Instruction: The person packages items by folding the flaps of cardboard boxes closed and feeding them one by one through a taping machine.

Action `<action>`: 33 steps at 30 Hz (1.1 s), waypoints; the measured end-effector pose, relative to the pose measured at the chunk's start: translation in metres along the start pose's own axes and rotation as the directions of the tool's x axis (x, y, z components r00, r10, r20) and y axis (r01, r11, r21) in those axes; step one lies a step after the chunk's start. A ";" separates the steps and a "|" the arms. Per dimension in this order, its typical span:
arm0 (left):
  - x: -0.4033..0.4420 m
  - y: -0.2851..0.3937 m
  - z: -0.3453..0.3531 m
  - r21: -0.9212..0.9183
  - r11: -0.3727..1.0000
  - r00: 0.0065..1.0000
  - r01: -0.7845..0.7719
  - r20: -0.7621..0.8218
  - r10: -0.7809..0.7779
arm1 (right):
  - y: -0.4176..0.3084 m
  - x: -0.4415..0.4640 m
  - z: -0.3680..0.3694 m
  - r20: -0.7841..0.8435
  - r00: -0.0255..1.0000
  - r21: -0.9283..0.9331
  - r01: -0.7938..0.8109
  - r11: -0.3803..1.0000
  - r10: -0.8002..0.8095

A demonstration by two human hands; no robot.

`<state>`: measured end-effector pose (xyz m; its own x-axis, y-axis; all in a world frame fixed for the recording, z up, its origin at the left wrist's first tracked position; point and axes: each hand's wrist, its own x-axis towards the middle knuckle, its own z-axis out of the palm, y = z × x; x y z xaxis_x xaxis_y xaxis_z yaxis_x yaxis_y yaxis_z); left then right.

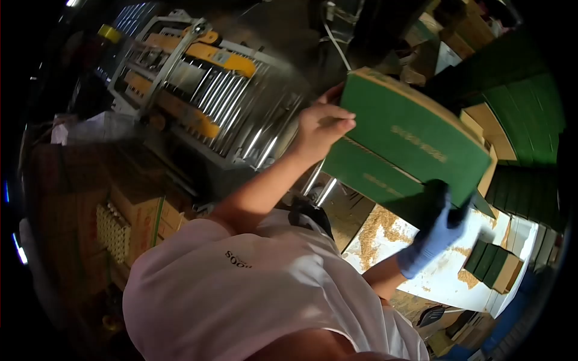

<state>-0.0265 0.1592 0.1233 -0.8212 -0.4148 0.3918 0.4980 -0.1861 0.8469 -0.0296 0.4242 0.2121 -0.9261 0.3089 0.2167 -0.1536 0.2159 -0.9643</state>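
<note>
A large green cardboard box with a brown upper edge and faint printing hangs tilted in front of me, a seam running across its face. My left hand, bare, grips its left end, with the thumb on the green face and the other fingers partly hidden behind. At the lower right edge of the box is my right hand, in a blue glove with dark fingers, closed on the cardboard. Brown flaps stand out at the right end of the box.
Below the box lies a white work surface strewn with brown bits, with small green boxes on it. A roller conveyor with yellow parts stands at upper left. Brown cartons are stacked at left; more green boxes stand at right.
</note>
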 end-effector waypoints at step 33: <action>0.007 -0.054 -0.433 0.961 -0.131 0.926 -0.244 0.191 -0.324 | 0.198 -0.213 0.484 0.955 0.035 -0.298 0.094 0.950 0.296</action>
<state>0.0620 -0.2193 -0.0751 -0.9755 -0.1539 0.1570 -0.1324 0.9814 0.1392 -0.0295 -0.0474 -0.0992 -0.4068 -0.8097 -0.4229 -0.1301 0.5096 -0.8505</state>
